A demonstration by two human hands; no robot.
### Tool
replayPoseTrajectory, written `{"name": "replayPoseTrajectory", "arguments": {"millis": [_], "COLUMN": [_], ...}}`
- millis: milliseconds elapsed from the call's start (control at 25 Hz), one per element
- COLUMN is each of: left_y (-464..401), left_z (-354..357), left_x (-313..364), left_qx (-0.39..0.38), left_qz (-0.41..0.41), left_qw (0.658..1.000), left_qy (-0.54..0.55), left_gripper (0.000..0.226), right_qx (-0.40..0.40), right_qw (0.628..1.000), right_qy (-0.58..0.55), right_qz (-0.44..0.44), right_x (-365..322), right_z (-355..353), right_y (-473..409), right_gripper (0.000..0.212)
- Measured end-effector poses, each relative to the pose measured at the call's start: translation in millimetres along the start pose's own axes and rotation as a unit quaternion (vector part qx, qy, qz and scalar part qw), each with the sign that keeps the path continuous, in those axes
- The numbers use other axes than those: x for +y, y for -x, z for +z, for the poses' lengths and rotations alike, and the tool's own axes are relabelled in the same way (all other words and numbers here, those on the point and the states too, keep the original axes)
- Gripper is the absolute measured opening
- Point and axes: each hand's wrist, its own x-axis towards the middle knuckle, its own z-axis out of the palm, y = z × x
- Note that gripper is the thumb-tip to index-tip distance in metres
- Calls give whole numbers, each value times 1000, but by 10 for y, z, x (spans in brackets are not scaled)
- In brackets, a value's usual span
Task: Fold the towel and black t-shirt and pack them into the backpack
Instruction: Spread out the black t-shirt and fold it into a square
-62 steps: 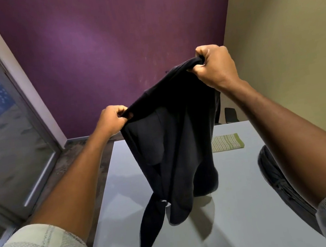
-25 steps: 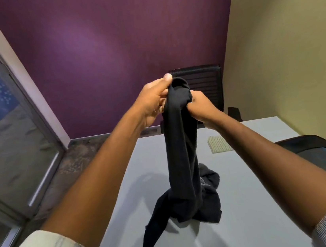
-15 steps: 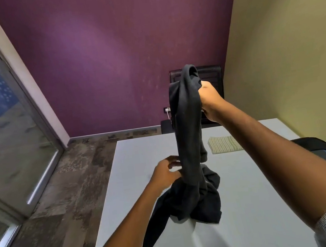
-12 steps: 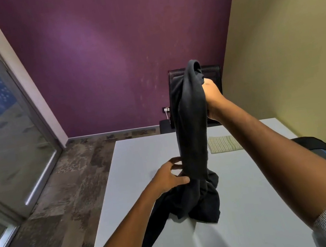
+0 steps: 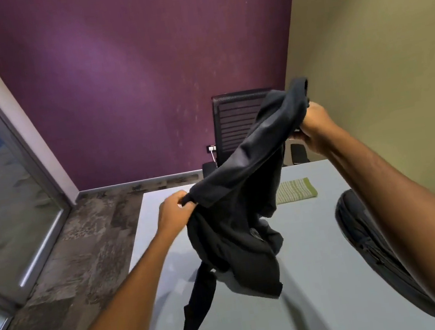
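The black t-shirt (image 5: 234, 218) hangs stretched between my two hands above the grey table (image 5: 325, 303). My right hand (image 5: 313, 127) grips its upper end, raised high at the right. My left hand (image 5: 174, 210) pinches a lower edge of the cloth over the table's left side. The shirt's loose lower part droops onto the tabletop, one strip trailing toward the near edge. The folded green striped towel (image 5: 295, 190) lies on the far part of the table. The dark backpack (image 5: 374, 249) lies at the table's right side, partly hidden behind my right forearm.
A black mesh office chair (image 5: 236, 123) stands behind the table's far edge against the purple wall. A glass door fills the left side, with dark patterned floor between it and the table. A yellow wall runs close along the right.
My left hand has taken hold of a lower edge and pulled it out to the left. My right hand has swung right, so the bunched shirt is now spread diagonally.
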Motion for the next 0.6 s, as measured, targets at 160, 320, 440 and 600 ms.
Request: {"name": "replayPoseTrajectory", "arguments": {"millis": [160, 320, 440, 600], "left_y": [-278, -426, -511, -514], "left_z": [-397, -638, -769, -890], "left_x": [209, 462, 641, 778], "left_qx": [54, 52, -50, -136], "left_qz": [22, 117, 130, 98], "left_qw": [997, 985, 983, 986], "left_qy": [-46, -118, -117, -20], "left_gripper": [33, 38, 26, 10], "right_qx": [-23, -51, -87, -22], "right_qw": [998, 995, 986, 993], "right_qy": [48, 87, 141, 113], "right_qz": [18, 26, 1, -13], "right_x": [508, 901, 1079, 1189], "right_z": [-453, -761, -945, -954], "right_y": [-140, -191, -201, -175], "right_gripper": [15, 22, 28, 22]}}
